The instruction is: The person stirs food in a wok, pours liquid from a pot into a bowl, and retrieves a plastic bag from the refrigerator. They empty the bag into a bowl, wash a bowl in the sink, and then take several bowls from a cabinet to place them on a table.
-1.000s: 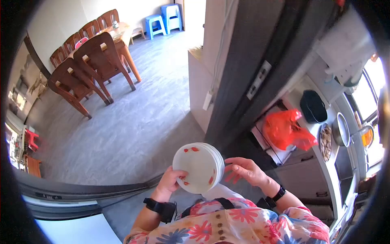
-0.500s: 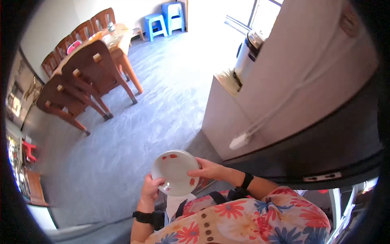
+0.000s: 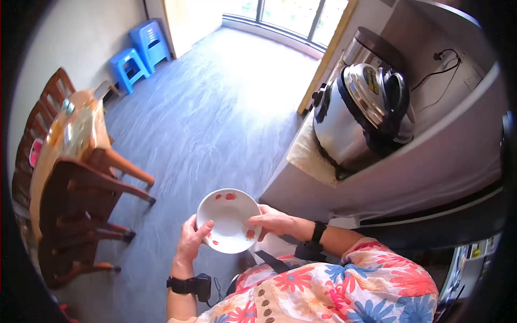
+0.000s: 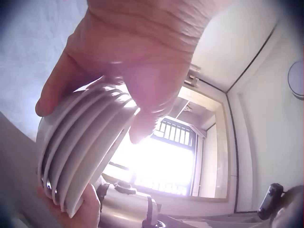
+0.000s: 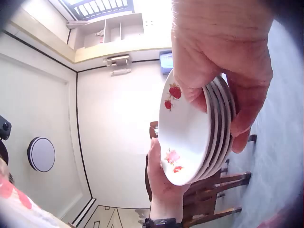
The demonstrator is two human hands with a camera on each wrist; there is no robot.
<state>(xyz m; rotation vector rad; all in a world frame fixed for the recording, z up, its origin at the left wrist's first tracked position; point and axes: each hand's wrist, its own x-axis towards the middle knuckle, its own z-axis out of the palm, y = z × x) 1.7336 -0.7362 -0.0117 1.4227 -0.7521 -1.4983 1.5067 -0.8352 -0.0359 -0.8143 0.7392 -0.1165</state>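
Note:
A stack of several white bowls with red flower prints [image 3: 229, 220] is held level in front of the body. My left hand [image 3: 189, 239] grips its left side, thumb over the rim. On the opposite side my right hand [image 3: 274, 222] pinches the rim, thumb inside and fingers underneath. The left wrist view shows the nested bowls [image 4: 83, 142] edge-on below my left hand [image 4: 137, 57]. In the right wrist view the top bowl's inside [image 5: 183, 128] is visible, with my right hand [image 5: 223, 61] on the near rim and my left hand [image 5: 164, 185] across from it.
A metal cooker [image 3: 355, 116] stands on a shelf at the right. At the left are a wooden table [image 3: 91, 121] and chairs [image 3: 75, 199]. Blue stools [image 3: 129, 67] stand by the wall; grey floor [image 3: 215, 118] runs between them toward a window.
The view has turned right, away from the kitchen doorway, and the cooker shelf is closer. My right hand, off the bowls one second ago, has taken hold of their right side.

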